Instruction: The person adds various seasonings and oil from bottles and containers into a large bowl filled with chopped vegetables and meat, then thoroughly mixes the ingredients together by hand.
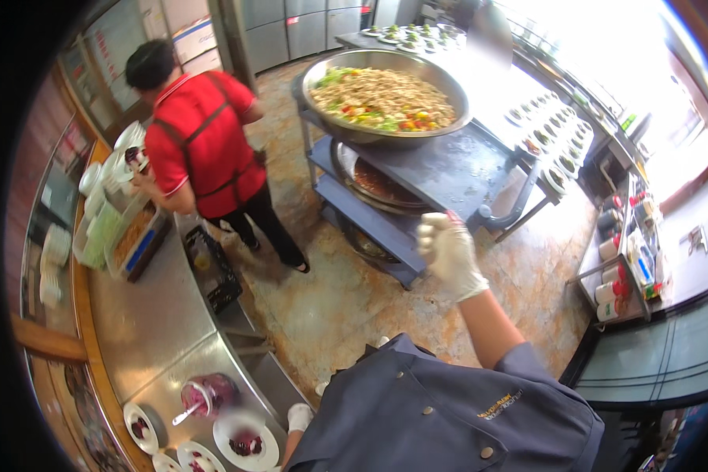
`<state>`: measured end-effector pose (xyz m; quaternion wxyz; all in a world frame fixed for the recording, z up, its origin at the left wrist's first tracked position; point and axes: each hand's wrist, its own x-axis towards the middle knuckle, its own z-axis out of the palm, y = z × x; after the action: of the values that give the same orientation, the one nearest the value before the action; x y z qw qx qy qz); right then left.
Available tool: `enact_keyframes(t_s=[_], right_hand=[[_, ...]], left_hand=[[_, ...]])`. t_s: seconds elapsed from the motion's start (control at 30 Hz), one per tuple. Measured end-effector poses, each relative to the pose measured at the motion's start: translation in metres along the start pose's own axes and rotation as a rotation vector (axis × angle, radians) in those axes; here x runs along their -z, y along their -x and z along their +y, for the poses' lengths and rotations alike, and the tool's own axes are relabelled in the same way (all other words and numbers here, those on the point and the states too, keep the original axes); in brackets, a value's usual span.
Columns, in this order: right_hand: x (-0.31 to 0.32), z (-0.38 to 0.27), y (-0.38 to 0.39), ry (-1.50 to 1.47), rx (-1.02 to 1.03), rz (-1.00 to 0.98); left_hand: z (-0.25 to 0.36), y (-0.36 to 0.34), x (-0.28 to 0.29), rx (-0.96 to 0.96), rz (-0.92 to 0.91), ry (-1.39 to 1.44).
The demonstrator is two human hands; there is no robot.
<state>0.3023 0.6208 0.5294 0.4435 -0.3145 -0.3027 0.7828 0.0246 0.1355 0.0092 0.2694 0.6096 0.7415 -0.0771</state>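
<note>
My right hand point(452, 258), in a whitish glove, is raised in front of the cart point(472, 177). Its fingers are curled in, and what they hold, if anything, is hidden; a reddish mark shows by the fingertips. Low at the counter's edge, my left hand point(299, 417) is gloved too and mostly covered by my jacket, so its fingers cannot be made out. Nearest to it on the counter is a white plate point(269, 454) with dark red food. Beside that stands a clear tub of purple-red food point(219, 391) with a spoon point(187, 413) in it.
A large metal bowl point(385, 138) of mixed food stands on the cart, with a pan of red sauce point(381, 182) below. A person in red point(212, 149) is at the left counter point(153, 315), beside food bins. Several small plates cover the table point(519, 98) behind.
</note>
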Motion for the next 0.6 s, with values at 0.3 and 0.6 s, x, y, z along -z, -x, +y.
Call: enact_keyframes(t_s=[0.3,0.6], right_hand=[[0.220,-0.107,0.079,-0.226,0.462,0.437],[0.313,-0.120,0.151,-0.565,0.630,0.738]], left_hand=[[0.254,-0.225,0.442,-0.334,0.455,0.897],[0.553,-0.318,0.603,-0.755,-0.038,1.155]])
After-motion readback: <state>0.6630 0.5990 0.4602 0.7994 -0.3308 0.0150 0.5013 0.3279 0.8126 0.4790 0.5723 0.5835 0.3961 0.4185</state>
